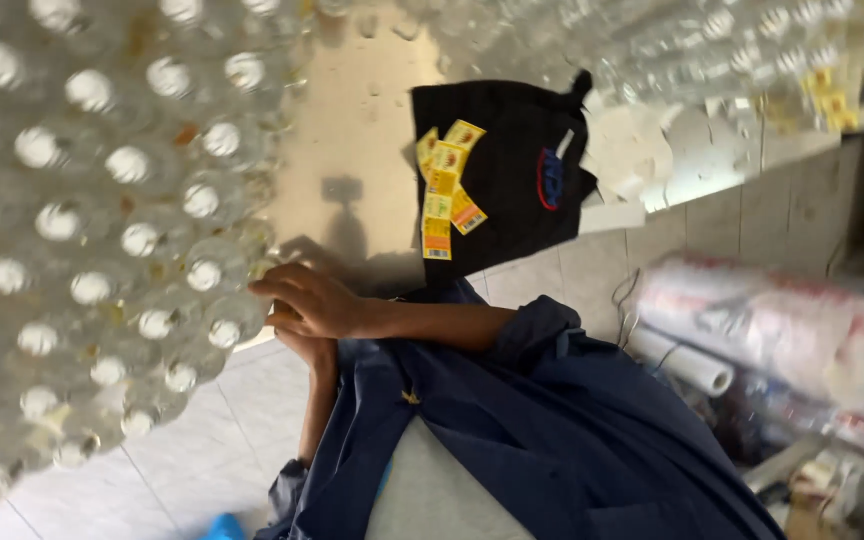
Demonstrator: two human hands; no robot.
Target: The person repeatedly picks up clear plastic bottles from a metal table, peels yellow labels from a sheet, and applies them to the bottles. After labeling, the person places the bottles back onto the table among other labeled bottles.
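Observation:
A dense mass of clear plastic bottles (pixel 102 220) with white caps fills the left side. My right hand (pixel 314 300) reaches across from the blue sleeve (pixel 542 335), fingers and thumb closed around a bottle at the edge of that mass (pixel 224 330). My left hand (pixel 314 352) lies just beneath it, mostly hidden; its forearm runs down to a rolled blue cuff. I cannot see what the left hand holds.
The bottles stand on a shiny metal table (pixel 352 140). On it lies a black cloth (pixel 522 150) with several yellow labels (pixel 445 190) stuck on. More bottles (pixel 712 50) sit at top right. Wrapped film rolls (pixel 772 320) lie on the right, and a pale tiled floor (pixel 202 450) lies below.

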